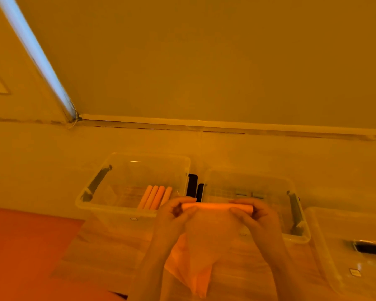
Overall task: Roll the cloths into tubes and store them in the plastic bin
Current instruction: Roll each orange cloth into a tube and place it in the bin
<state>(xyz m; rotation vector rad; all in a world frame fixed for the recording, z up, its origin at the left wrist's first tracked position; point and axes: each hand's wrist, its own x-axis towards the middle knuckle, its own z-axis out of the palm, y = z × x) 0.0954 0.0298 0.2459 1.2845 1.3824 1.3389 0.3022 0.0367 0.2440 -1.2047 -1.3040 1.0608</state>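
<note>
An orange cloth [202, 246] hangs in the air in front of me, its top edge rolled into a tube and its loose tail drooping toward the table. My left hand [174, 213] grips the left end of the roll and my right hand [252, 211] grips the right end. Behind the hands stands a clear plastic bin [91, 203] holding several orange rolled cloths [155, 196] that lie side by side.
A second clear bin [300, 213] with dark handles sits to the right, and a third clear bin [330, 246] is at the far right edge. An orange sheet [26, 246] covers the table's left side. A wall rises behind the bins.
</note>
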